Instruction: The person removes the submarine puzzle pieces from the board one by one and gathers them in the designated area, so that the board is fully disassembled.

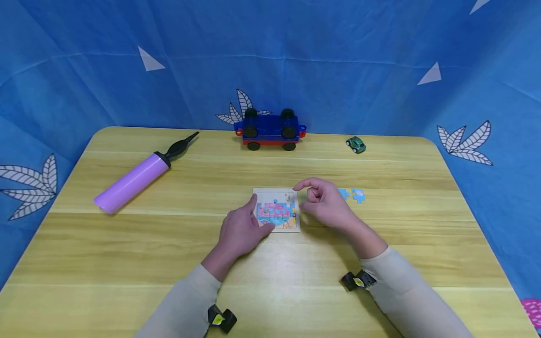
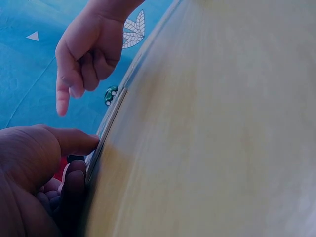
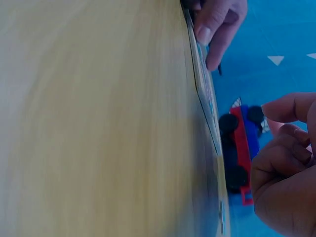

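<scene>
A small jigsaw puzzle board [image 1: 270, 195] with a pale frame lies on the table, its lower part filled by pink and blue pieces. My left hand [image 1: 242, 230] holds it at the lower left, thumb along the bottom edge and fingers by the left edge. Above the board's right edge is my right hand [image 1: 327, 204], index finger extended and the other fingers bent, with nothing visible in its grasp. Loose blue puzzle pieces [image 1: 358, 195] lie just beyond the right hand, which partly covers one. In the left wrist view the board appears edge-on beside the left thumb [image 2: 79, 142].
A purple hand pump [image 1: 133, 183] with a black nozzle lies at the left. Near the back edge sits a blue and red toy wagon [image 1: 270, 129] with black wheels; a small green toy car [image 1: 356, 144] stands to its right. Blue cloth [image 1: 296, 56] hangs behind the table.
</scene>
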A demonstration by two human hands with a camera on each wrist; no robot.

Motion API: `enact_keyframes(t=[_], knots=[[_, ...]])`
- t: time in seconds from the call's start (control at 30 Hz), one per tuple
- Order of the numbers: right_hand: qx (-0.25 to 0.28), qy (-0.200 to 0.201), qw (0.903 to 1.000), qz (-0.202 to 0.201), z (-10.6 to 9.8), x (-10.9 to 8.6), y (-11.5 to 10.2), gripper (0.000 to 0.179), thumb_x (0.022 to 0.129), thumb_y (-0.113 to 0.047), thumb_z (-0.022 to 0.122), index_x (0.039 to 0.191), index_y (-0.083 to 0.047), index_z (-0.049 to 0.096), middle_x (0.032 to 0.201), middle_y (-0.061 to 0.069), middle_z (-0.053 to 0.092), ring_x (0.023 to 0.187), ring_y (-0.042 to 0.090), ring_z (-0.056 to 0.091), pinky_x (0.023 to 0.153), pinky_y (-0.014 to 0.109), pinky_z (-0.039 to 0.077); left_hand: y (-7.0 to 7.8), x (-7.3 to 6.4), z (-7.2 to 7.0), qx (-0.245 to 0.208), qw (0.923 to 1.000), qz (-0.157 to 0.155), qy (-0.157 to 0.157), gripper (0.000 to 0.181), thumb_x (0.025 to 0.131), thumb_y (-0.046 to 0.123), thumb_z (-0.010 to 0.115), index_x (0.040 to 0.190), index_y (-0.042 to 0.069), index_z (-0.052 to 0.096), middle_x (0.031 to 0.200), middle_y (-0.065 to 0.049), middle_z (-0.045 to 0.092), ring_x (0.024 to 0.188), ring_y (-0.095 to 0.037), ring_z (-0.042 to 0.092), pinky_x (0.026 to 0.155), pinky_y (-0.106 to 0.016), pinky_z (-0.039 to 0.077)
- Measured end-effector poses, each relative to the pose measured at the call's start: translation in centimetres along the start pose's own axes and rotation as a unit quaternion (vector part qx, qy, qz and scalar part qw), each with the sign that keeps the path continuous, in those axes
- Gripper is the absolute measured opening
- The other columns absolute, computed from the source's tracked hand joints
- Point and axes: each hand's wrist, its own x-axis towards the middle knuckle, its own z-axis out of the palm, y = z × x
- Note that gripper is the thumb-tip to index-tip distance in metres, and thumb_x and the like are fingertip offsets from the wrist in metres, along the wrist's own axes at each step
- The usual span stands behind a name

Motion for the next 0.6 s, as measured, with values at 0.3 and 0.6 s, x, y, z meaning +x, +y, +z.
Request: enact_keyframes(t=[0.3,0.6], knots=[[0.021,-0.041,0.9986,-0.024,1.8,0.8,-0.2,0.036,0.085,0.009,0.067,0.120,0.003,0.063,0.059,0.001,0.030,0.049,0.014,0.028,0.057,0.027,0.037,-0.1,0.1,0.0,0.007,0.9999,0.007,0.002,0.088,0.081,0.036,0.083,0.150,-0.001,0.043,0.061,0.005,0.052,0.052,-0.011,0.049,0.049,-0.031,0.037],[0.033,-0.065,0.9973,-0.011,3.2,1.4,-0.1,0.037,0.085,0.009,0.067,0.121,-0.001,0.063,0.059,0.000,0.032,0.049,0.014,0.030,0.056,0.027,0.038,0.0,-0.1,-0.2,0.002,1.0000,0.008,-0.003,0.087,0.082,0.036,0.082,0.150,-0.001,0.042,0.061,0.005,0.052,0.051,-0.012,0.048,0.048,-0.030,0.036]])
